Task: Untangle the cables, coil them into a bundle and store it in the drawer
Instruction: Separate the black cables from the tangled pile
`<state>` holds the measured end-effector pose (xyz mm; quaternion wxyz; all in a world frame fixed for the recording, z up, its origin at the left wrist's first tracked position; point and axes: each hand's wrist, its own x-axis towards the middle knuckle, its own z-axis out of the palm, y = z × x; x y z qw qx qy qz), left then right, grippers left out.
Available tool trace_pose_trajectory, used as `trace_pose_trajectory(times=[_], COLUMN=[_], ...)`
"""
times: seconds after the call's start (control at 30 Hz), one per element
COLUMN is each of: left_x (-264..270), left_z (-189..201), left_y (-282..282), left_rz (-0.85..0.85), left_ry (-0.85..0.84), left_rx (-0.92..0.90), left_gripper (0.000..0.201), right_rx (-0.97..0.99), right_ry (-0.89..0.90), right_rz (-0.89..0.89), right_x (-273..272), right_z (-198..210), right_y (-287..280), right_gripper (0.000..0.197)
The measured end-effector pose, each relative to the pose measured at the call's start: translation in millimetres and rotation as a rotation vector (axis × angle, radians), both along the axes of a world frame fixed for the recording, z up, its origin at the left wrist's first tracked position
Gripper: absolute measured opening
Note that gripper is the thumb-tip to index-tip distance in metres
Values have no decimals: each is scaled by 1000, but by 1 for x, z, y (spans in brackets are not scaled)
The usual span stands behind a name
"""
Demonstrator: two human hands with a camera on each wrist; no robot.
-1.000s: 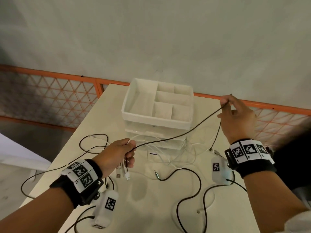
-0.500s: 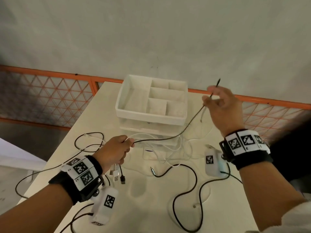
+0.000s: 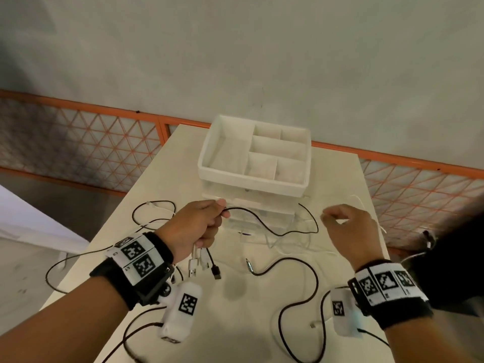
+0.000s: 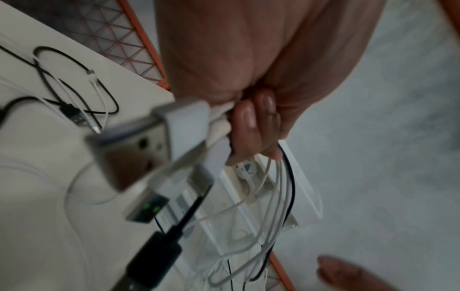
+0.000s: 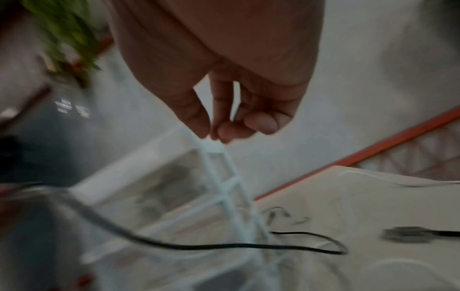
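My left hand (image 3: 207, 226) (image 4: 251, 128) grips a bunch of cables near their ends. White USB plugs (image 3: 193, 268) (image 4: 139, 155) and a black plug (image 3: 216, 274) (image 4: 154, 259) hang under the fist. From that hand a slack black cable (image 3: 264, 226) (image 5: 224, 246) runs right along the table in front of the white drawer organizer (image 3: 251, 182). My right hand (image 3: 337, 218) (image 5: 211, 133) hovers to the right of the organizer with loosely curled fingers. Its thumb and forefinger tips are close together, and no cable shows between them. White cables (image 3: 288, 242) lie tangled below the drawers.
A second black cable with a jack plug (image 3: 248, 265) loops across the near table (image 3: 235, 323). More black cable (image 3: 154, 213) curls at the left edge. An orange mesh fence (image 3: 91, 153) stands behind the table.
My right hand has let go of the black cable's end and dropped from above the organizer to table height. The cable, taut before, now lies slack. The left hand keeps its grip.
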<state>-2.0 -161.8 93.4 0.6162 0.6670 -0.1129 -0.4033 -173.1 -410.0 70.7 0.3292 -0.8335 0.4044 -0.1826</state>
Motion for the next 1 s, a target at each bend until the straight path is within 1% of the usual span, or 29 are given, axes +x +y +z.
trace_pose_trajectory(times=[0.03,0.07,0.1,0.13,0.17,0.2,0.3,0.4,0.47,0.57,0.63,0.73,0.8,0.87,0.93,1.0], left_x=[-2,-5,-9,-13,-17,-20,-26,-29,-29,-27,-26,-27,-27,-25,-24,-24], left_z=[1,3,5,7,9,11,12,10,9,10,10,10,10,11,11,11], left_y=[-2,-5,-9,-13,-16,-18,-18,-12,-10,-10,-10,-11,-12,-13,-14,-14], left_rz=[-20,-49,-85,-123,-156,-180,-198,-199,-196,-166,-152,-147,-133,-120,-123,-148], left_ry=[4,5,5,3,3,5,15,38,36,26,23,16,17,31,43,37], left_rx=[-3,-9,-15,-20,-26,-33,-42,-63,-82,-81,-70,-43,-37,-43,-43,-35], left_gripper=[33,32,32,32,32,32,31,29,29,30,30,29,29,29,30,32], right_rx=[-44,-95,-148,-197,-237,-267,-292,-242,-180,-56,-10,18,37,45,22,-42], right_ry=[-122,-226,-280,-289,-279,-281,-378,-438,-465,-450,-405,-352,-368,-386,-373,-317], right_rz=[69,184,310,415,478,496,466,437,374,273,248,278,300,309,347,393], right_x=[0,3,7,13,18,23,31,31,29,26,23,21,21,20,19,19], right_z=[9,18,21,21,17,13,8,12,16,18,18,19,19,21,20,16], right_y=[20,40,57,71,79,84,83,81,78,71,66,65,65,64,61,59], right_gripper=[10,13,21,28,30,28,12,8,8,7,7,8,12,11,8,12])
